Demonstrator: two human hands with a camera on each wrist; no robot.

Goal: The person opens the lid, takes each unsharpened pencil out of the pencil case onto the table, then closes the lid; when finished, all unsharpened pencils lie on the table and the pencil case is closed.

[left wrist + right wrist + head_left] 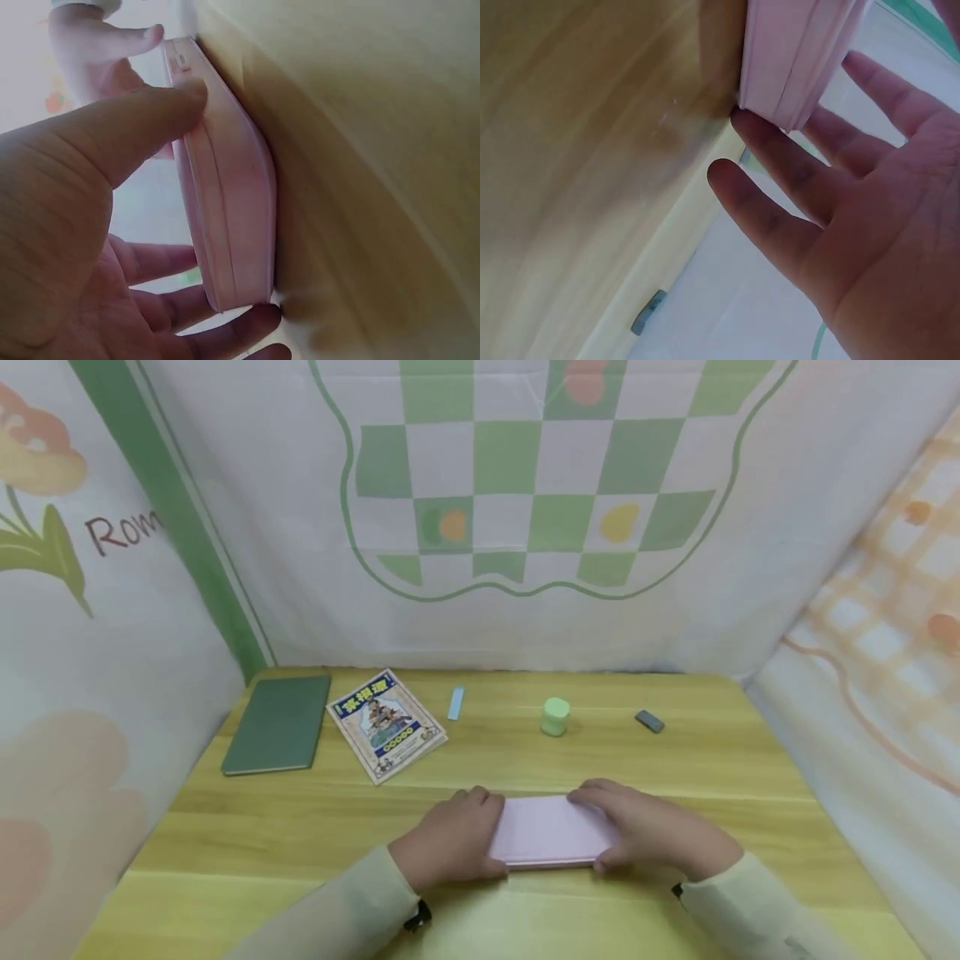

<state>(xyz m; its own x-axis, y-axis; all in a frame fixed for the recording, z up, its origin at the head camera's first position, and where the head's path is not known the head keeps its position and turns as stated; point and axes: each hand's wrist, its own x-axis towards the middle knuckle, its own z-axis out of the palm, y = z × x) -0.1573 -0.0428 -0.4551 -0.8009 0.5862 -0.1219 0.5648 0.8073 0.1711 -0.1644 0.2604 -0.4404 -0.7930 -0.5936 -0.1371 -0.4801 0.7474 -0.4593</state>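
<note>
Under both hands (555, 843), pink book's (547, 831) ends hidden.

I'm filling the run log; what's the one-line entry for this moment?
left hand: holds pink box | right hand: holds pink box | box: flat on table

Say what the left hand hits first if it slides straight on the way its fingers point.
Probably the colourful booklet: the left hand, gripping the pink book, points toward the far left of the table. Depth is unclear, so it could pass just right of it.
</note>
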